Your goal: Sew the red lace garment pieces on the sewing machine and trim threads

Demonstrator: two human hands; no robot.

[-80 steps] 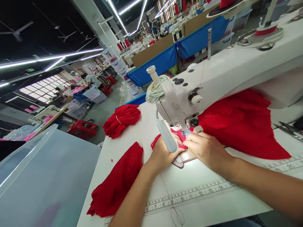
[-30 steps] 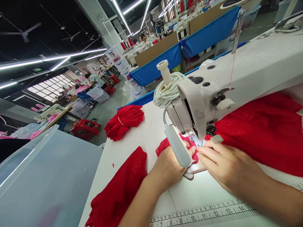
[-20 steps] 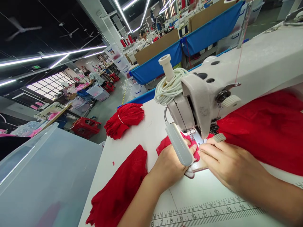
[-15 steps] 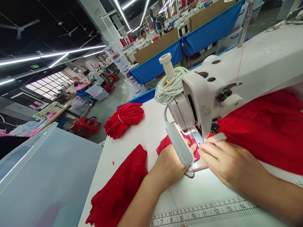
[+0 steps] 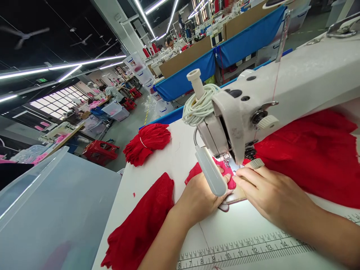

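A white sewing machine (image 5: 230, 116) stands over a small piece of red fabric (image 5: 231, 183) at its needle area. My left hand (image 5: 201, 195) lies at the left of this piece, its fingers closed on the cloth and partly hidden behind a grey lamp head (image 5: 210, 170). From the right, my right hand (image 5: 277, 191) reaches in close to the presser foot (image 5: 227, 162). Its fingers are pressed together at the fabric's right edge, and the fingertips are partly covered by the machine. The lamp lights the spot between both hands.
A folded red fabric stack (image 5: 143, 221) and a tied red bundle (image 5: 147, 144) lie left on the white table (image 5: 180, 150). More red cloth (image 5: 309, 157) spreads beneath the machine arm. A printed ruler (image 5: 247, 251) runs along the front. A translucent plastic bin (image 5: 64, 202) stands left.
The view has shifted slightly, so the machine sits a little further left in the picture. Both hands keep nearly the same place at the red fabric.
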